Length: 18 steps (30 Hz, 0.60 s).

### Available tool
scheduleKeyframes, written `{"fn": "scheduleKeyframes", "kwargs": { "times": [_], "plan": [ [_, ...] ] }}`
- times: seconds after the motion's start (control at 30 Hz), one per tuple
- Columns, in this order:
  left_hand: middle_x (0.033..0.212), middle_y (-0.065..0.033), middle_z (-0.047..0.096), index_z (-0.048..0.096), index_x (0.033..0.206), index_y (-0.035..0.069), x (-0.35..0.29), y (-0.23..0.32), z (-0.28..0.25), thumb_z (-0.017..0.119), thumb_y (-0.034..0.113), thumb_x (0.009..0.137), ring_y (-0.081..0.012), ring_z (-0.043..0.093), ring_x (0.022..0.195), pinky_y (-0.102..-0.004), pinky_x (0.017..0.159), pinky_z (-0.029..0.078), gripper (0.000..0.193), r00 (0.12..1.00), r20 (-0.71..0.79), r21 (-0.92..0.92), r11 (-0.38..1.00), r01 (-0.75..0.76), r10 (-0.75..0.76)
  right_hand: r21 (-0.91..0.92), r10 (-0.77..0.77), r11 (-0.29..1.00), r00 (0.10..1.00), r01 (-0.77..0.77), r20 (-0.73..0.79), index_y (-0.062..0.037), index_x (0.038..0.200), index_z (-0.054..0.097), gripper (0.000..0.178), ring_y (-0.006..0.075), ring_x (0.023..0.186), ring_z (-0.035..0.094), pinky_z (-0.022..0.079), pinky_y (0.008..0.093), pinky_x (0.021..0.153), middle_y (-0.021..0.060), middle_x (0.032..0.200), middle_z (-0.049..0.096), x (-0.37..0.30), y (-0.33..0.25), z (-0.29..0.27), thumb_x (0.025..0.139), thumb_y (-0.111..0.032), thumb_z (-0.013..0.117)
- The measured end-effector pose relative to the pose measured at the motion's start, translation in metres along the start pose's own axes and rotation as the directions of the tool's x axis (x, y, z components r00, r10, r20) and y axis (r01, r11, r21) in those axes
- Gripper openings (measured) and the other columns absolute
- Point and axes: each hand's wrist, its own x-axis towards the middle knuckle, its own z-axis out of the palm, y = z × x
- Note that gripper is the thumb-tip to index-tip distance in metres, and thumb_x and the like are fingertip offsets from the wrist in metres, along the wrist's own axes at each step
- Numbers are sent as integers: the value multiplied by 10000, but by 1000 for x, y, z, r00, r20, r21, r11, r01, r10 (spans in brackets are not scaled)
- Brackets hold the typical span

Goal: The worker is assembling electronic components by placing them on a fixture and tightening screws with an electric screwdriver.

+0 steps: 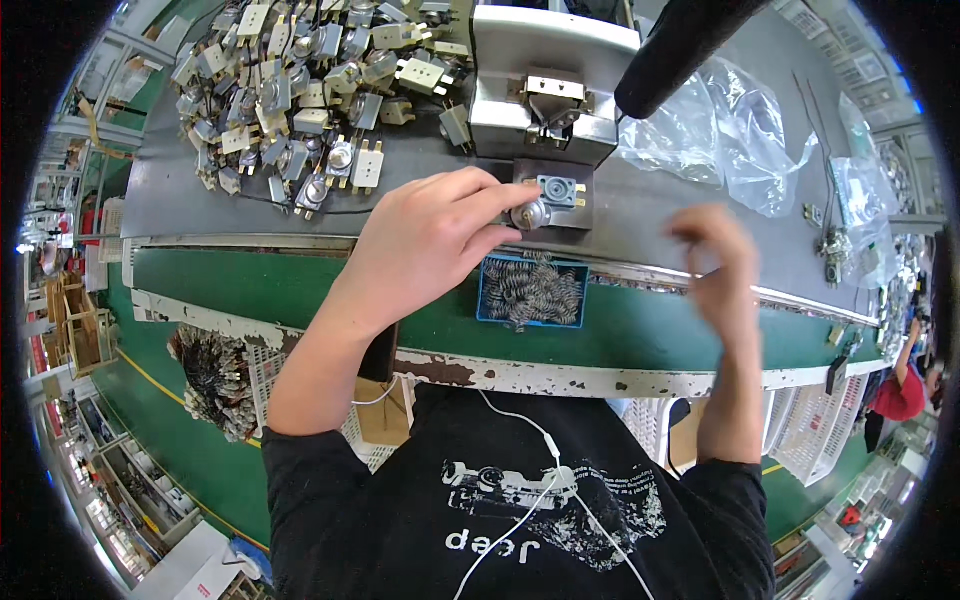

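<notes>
My left hand pinches a small, stiff metal part by its round rim, likely light; right hand blurred, grip unclear.

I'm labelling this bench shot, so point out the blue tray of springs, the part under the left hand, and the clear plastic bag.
blue tray of springs (583, 292), head view, right rim.
small metal part (548, 196), head view, its grey top face.
clear plastic bag (735, 135), head view, crumpled middle.
</notes>
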Motion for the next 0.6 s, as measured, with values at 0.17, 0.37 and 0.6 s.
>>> {"fn": "scheduleKeyframes", "kwargs": {
  "times": [0.17,0.37,0.6],
  "plan": [
    [930,-25,653,679,1159,151,5,-1,4,760,176,811,-228,658,795,-349,676,531,357,1000,-8,-38,999,-27,26,-511,223,784,928,-353,-299,-10,1070,664,235,344,904,677,520,423,800,185,1007,700,11,140,-65,896,-23,507],
    [943,-32,662,689,1169,156,7,1,3,765,183,813,-229,653,794,-347,679,528,365,1000,15,-61,998,4,-3,-611,94,731,932,-303,-349,-66,1196,647,316,427,1028,644,512,478,883,215,1137,674,38,180,-47,895,-151,598],
    [944,-18,657,682,1158,158,8,-2,1,762,174,812,-215,667,811,-343,686,542,356,1000,17,-39,999,8,-7,-540,110,780,919,-316,-378,-90,1219,653,350,408,1022,653,512,437,891,215,1118,679,35,169,-50,877,-166,637]
  ]
}}
